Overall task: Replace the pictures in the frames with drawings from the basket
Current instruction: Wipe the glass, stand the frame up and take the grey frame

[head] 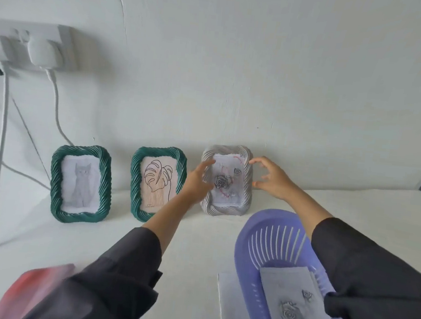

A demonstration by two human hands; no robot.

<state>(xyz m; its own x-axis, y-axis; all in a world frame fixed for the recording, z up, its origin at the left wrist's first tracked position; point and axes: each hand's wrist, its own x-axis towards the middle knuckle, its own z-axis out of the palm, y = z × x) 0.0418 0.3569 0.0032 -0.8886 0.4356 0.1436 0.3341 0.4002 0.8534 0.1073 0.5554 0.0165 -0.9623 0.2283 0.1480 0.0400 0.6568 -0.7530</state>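
Head view: no legible writing.

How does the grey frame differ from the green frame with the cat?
The grey frame is silver-grey and holds a rose picture; the cat frame is dark green with a cat drawing. Both hands reach for the grey frame; the cat frame stands untouched. Both have twisted rope-like borders and stand upright near the wall.
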